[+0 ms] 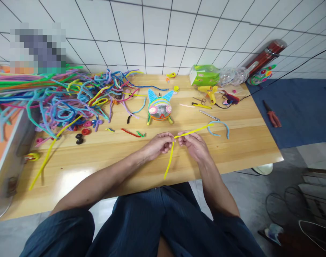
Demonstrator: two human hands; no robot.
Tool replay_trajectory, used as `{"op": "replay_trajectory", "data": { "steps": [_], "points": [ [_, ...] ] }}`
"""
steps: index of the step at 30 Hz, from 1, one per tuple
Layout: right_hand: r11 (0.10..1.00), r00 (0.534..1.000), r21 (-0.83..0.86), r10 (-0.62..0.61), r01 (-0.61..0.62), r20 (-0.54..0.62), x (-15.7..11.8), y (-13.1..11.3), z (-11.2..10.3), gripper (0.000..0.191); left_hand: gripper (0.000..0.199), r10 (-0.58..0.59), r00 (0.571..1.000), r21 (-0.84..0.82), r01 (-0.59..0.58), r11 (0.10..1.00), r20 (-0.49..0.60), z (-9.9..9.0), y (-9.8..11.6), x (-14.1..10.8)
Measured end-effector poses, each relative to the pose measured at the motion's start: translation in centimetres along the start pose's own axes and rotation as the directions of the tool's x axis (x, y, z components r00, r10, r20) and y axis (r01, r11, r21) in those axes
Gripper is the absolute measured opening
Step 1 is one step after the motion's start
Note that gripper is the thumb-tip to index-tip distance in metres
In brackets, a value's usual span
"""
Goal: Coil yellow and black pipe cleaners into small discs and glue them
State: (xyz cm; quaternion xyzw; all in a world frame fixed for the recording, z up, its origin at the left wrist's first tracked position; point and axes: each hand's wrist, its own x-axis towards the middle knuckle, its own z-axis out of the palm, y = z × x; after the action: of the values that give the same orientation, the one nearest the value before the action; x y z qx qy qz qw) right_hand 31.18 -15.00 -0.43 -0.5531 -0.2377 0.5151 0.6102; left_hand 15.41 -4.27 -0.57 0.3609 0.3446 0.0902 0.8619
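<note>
A yellow pipe cleaner (168, 162) is bent at the point where my two hands meet, near the table's front edge. My left hand (161, 144) pinches it at the bend, and one length hangs down toward me. My right hand (193, 142) grips it just beside the bend, while the other length runs up to the right. Beyond my hands stands a small creature figure (160, 109) with blue ears, pink button eyes and yellow feet. A light blue pipe cleaner (224, 125) lies curved to the right of my right hand.
A large tangle of coloured pipe cleaners (72, 103) covers the left side. On the right lie a yellow glue gun (209, 93), scissors (202, 101), a yellow cutter (202, 105) and a green pack (203, 75). Pliers (272, 115) rest on the blue cloth (294, 107).
</note>
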Motion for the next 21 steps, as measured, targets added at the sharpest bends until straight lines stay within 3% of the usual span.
{"op": "replay_trajectory", "data": {
  "steps": [6,10,13,16,21],
  "points": [
    [0.991,0.991,-0.041,0.129,-0.127,0.045,-1.4,0.5,0.1,0.045,0.015,0.132,0.981,0.003,-0.133,0.991,-0.144,-0.1,-0.1,-0.2],
    [0.979,0.983,-0.092,0.185,-0.183,0.015,-1.9,1.4,0.6,0.05,0.014,0.177,0.958,-0.005,-0.183,0.983,-0.225,0.1,0.0,-0.2],
    [0.974,0.986,-0.153,0.168,-0.169,-0.017,-2.1,1.9,0.9,0.042,0.013,0.204,0.95,0.011,-0.207,0.978,-0.235,-0.1,-0.1,-0.1],
    [0.968,0.992,-0.216,0.124,-0.125,-0.019,-2.1,2.1,1.1,0.049,0.014,0.233,0.943,0.029,-0.233,0.972,-0.239,-0.5,-0.4,0.1],
    [0.946,0.973,-0.247,0.227,-0.21,0.042,-1.9,2.1,1.3,0.049,0.014,0.304,0.927,0.056,-0.299,0.953,-0.221,-1.4,-0.8,0.5]
  ]
}}
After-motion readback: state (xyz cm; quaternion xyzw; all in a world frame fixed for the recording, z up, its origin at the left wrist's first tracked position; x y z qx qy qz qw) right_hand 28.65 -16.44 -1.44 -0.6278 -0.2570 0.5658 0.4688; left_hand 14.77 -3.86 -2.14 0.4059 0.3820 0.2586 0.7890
